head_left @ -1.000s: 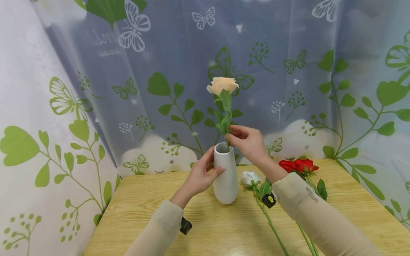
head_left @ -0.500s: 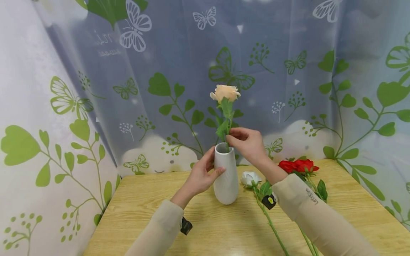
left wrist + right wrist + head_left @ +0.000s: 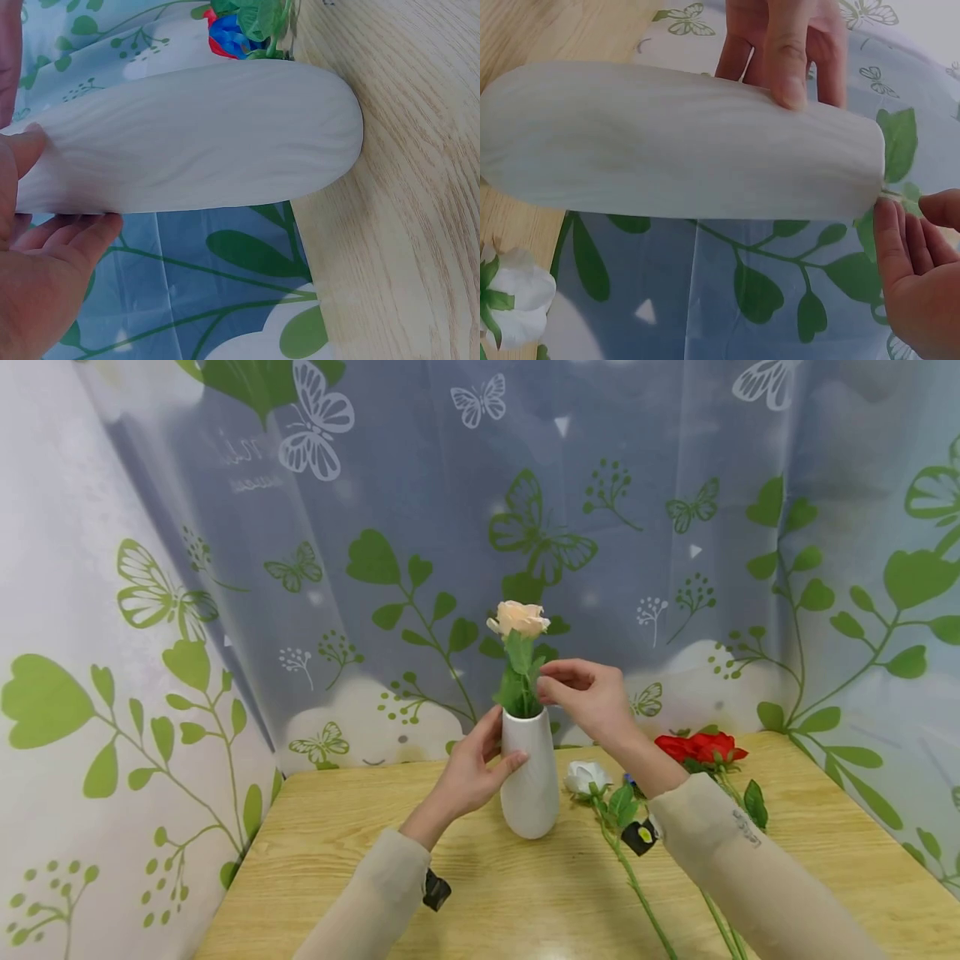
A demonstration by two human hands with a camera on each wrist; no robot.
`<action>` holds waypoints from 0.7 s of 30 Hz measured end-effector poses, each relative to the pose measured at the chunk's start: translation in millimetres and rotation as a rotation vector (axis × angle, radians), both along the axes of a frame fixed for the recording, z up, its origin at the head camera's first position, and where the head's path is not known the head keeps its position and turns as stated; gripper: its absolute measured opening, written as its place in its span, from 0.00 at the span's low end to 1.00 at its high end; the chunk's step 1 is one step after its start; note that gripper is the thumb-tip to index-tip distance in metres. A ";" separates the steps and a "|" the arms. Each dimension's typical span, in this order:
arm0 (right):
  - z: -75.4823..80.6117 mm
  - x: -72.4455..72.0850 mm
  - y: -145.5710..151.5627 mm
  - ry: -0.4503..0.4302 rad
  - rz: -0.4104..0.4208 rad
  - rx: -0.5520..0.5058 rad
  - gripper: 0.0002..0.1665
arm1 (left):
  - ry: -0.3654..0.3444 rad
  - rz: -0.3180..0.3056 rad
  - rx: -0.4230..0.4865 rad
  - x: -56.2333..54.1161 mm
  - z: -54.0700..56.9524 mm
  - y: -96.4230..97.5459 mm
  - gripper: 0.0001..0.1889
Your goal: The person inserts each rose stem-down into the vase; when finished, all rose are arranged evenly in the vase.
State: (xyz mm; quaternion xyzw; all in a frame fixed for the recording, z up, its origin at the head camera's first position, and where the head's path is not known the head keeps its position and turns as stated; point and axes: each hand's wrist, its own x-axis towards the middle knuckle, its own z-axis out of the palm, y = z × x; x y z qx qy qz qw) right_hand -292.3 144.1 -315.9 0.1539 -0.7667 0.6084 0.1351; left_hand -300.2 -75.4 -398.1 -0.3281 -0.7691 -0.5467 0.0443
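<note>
My left hand [image 3: 468,772] grips the white vase [image 3: 528,785] near its top, thumb on the front and fingers around the far side. The vase stands upright on the table. A peach rose [image 3: 519,620] has its stem inside the vase, its leaves right at the rim and its bloom above. Beside those leaves is my right hand [image 3: 588,697], its fingertips close to the stem. In the right wrist view the thumb and fingers [image 3: 892,240] are parted at the vase mouth, with a leaf [image 3: 911,191] showing near the gap.
To the right of the vase lies a white rose [image 3: 587,779] on the wooden table [image 3: 360,860]. Red roses [image 3: 701,748] lie farther right, partly behind the right sleeve. A blue bloom [image 3: 236,36] shows behind the vase in the left wrist view. A patterned curtain hangs behind.
The peach rose has sunk lower into the vase, its leaves coming down to the rim. My right hand has let go of the stem and shifted slightly right. The left hand stays on the vase.
</note>
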 end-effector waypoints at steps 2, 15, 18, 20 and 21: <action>0.2 1.6 8.1 0.008 0.003 -0.022 0.19 | 0.008 0.002 -0.003 -0.2 0.3 0.4 0.41; -14.1 22.2 95.8 -0.090 -0.114 -0.026 0.26 | -0.001 0.013 -0.018 -0.4 -0.2 0.9 0.42; -21.7 26.7 117.9 -0.102 -0.121 -0.079 0.20 | -0.005 0.012 -0.021 -0.8 -0.3 1.1 0.42; -28.2 28.4 132.3 -0.114 -0.107 -0.150 0.15 | -0.002 0.009 -0.018 -1.1 -0.2 1.4 0.42; -31.4 29.6 139.1 -0.122 -0.102 -0.178 0.13 | 0.002 0.007 -0.019 -1.0 0.2 1.6 0.42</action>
